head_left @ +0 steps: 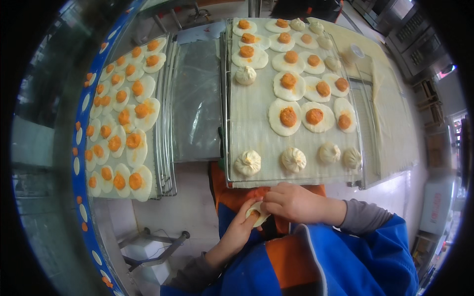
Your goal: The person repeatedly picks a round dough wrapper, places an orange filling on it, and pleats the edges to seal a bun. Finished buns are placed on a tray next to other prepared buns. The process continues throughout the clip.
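Below the near edge of the wire tray (316, 180), my left hand (240, 228) cups a dough wrapper (259, 217) with orange filling inside. The fingers of my right hand (291, 201) are closed on the rim of the same wrapper, pinching it. On the mesh-lined tray just beyond, pleated buns (294, 159) sit in a row along the near side. Farther back lie several flat dough rounds, each topped with orange filling (288, 117). One more pleated bun (245, 75) rests at the tray's left side.
Left of me a second stack of trays (167, 148) bears many filled rounds. A blue conveyor edge (80, 163) curves past it, carrying dough pieces. Between the trays is a grey plastic-covered surface (197, 98). A pale cloth (395, 113) hangs at the right.
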`<state>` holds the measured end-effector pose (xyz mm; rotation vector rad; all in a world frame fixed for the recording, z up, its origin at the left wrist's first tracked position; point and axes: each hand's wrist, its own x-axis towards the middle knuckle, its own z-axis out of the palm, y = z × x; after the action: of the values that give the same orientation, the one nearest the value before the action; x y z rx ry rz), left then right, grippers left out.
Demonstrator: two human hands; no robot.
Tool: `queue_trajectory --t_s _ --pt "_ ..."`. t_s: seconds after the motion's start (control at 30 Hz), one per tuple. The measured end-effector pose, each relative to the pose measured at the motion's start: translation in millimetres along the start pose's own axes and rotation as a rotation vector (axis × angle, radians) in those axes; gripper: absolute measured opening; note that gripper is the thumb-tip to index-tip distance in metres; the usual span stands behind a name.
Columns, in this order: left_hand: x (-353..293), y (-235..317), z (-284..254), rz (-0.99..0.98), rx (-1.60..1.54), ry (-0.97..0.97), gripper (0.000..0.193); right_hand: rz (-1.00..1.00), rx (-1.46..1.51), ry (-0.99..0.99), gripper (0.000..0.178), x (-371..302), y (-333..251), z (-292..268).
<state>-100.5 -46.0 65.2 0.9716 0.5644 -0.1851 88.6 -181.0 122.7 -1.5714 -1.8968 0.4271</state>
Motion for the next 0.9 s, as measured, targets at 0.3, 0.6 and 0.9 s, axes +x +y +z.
queue_trajectory --t_s 0.3,0.6,0.9 --pt "8.4 9.2 -3.4 -0.072 0.16 -0.134 0.043 -0.098 -0.084 -0.041 0.028 0.7 1.7 5.4" --pt "18.8 -7.6 14.8 0.05 -0.34 -0.003 0.058 0.012 -0.099 -0.027 0.031 3.9 3.1 7.9" --pt "27.1 -30.4 15.2 0.19 -0.156 0.117 0.057 -0.064 -0.127 -0.105 0.028 5.1 -1.8 0.6"
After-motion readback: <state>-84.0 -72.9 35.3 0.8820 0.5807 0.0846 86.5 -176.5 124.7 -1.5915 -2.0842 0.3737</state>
